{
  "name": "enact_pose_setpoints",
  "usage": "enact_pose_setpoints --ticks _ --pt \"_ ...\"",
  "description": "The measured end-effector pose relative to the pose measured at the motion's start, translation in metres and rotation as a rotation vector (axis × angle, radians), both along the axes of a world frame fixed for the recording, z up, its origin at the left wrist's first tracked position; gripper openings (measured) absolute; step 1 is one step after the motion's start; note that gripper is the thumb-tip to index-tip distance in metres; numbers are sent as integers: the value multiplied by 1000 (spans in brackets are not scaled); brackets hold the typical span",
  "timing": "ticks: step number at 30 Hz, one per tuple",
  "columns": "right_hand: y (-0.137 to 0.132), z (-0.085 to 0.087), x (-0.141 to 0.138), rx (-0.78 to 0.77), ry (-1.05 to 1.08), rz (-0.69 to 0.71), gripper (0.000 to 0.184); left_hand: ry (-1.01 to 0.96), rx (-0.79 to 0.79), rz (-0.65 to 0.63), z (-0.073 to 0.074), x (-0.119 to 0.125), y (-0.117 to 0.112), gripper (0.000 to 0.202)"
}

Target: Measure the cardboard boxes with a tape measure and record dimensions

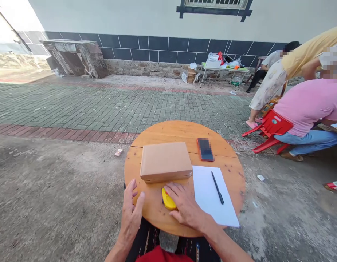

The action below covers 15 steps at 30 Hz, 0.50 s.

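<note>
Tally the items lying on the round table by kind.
Cardboard box: 1
Yellow handheld object, partly covered by the right hand: 1
Phone: 1
White paper sheet: 1
Black pen: 1
Total visible: 5

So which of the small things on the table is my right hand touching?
The yellow object in front of the cardboard box; your right hand rests on it, while the pen and phone lie untouched.
</note>
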State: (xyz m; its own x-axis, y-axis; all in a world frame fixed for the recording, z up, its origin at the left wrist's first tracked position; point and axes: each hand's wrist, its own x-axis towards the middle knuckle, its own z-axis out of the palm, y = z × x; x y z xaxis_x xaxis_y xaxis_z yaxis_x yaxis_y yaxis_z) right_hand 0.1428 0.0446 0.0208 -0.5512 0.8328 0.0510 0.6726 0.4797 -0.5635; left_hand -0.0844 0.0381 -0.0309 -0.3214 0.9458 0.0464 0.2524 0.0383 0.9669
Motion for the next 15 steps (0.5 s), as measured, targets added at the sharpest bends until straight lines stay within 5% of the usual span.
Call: enact_pose_setpoints --ticks 4,7,11,15 --pt "-2 3 31 177 179 -329 39 -162 -87 -51 9 5 24 68" --pt "10 -4 49 158 275 -593 42 -195 -68 -107 17 12 40 64" --pt "30 -17 49 -22 342 -609 63 -169 -18 -135 23 20 55 52" --pt "25 -17 41 -52 389 -617 64 -184 -27 -152 21 22 63 49"
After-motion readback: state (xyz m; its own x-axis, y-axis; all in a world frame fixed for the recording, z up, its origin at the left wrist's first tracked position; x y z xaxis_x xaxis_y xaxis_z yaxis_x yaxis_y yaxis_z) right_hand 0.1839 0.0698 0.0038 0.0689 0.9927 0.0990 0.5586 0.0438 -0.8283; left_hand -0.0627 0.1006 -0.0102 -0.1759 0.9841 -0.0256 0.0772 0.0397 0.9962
